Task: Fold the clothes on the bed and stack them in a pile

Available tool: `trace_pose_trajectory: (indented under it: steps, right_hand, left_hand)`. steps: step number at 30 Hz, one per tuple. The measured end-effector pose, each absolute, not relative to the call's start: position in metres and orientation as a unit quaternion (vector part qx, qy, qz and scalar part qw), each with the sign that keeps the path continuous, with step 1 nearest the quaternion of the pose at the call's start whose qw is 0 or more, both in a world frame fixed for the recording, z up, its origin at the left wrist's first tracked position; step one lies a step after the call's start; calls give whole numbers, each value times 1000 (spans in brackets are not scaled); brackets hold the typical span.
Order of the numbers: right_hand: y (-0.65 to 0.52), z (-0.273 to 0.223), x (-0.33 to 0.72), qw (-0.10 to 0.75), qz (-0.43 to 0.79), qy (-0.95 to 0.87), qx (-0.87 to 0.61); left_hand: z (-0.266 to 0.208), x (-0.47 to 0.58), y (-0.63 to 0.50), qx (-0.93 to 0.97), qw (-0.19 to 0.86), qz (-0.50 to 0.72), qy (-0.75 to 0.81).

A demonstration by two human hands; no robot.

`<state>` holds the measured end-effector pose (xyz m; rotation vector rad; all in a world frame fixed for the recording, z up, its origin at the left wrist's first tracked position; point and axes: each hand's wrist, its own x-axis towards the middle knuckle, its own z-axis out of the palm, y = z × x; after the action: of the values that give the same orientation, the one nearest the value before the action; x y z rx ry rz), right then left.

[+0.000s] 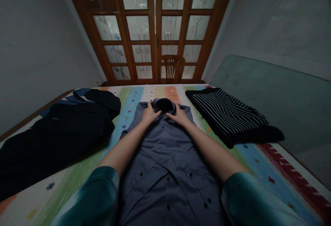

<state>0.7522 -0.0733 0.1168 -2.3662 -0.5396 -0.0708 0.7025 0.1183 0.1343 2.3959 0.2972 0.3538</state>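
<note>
Dim room, pale walls [33, 29], wooden glass-paned doors [157, 29], wooden chair [170, 68]

Left sleeve [99, 188]: short, teal, blending to whitish toward the near end. Right sleeve [243, 189]: short, same two colours. Left hand [150, 114], right hand [180, 116]: bare.

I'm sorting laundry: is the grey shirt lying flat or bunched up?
Lying flat: the grey shirt shows its buttons facing up, left hand and right hand at its collar.

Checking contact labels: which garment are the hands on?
The grey shirt in the middle: left hand and right hand hold its collar. Neither touches the dark clothes at left or the striped garment at right.
</note>
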Motion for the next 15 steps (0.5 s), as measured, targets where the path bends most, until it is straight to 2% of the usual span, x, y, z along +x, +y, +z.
trace_pose_trajectory:
  steps: [3, 6, 9, 11, 15]
  right_hand:
    - [-59, 118, 752, 409, -28, -144, -901]
    - [-45, 120, 755, 571, 30, -55, -819]
    - [-42, 120, 754, 714, 106, 25, -692]
    - [-46, 118, 749, 747, 143, 34, -649]
    - [-63, 113, 744, 728, 192, -19, -657]
  left_hand:
    - [135, 715, 107, 867, 456, 101, 171]
    - [135, 721, 97, 735, 638, 44, 223]
    - [132, 716, 98, 624, 745, 17, 237]
    - [128, 707, 105, 601, 765, 7, 230]
    - [124, 693, 126, 602, 779, -51, 166]
